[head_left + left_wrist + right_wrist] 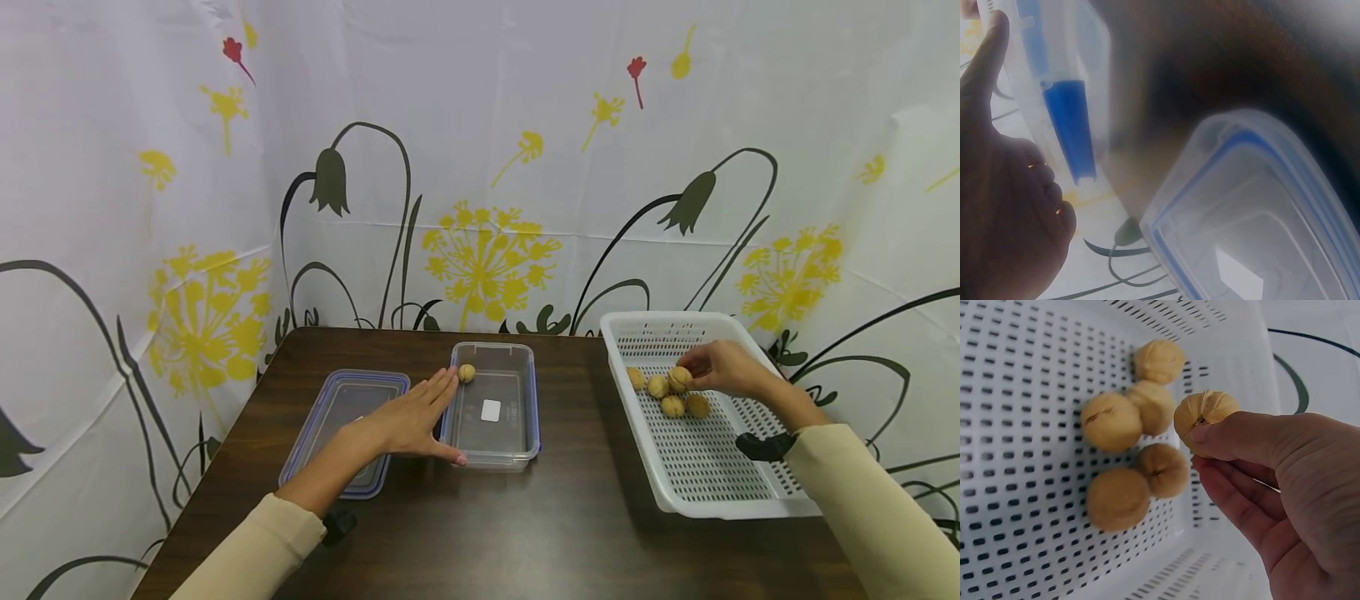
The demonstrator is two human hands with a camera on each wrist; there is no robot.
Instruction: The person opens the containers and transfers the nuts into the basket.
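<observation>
My right hand (723,369) pinches a walnut (1205,409) between thumb and fingertips, just above the perforated floor of a white plastic basket (647,454). Several other walnuts (1112,422) lie clustered below and beside it. On the left, my left hand (416,414) has its fingers straight along the left side of a clear plastic container (510,433), with the thumb near its front corner. One walnut (467,373) lies in that container, by its back left corner. In the left wrist view the container's blue clip (1071,128) shows beyond the hand.
A clear lid with a blue seal (337,404) lies left of the container, partly under the left forearm. Everything stands on a dark brown wooden table (577,517). A flower-printed white curtain (480,108) hangs along its back edge.
</observation>
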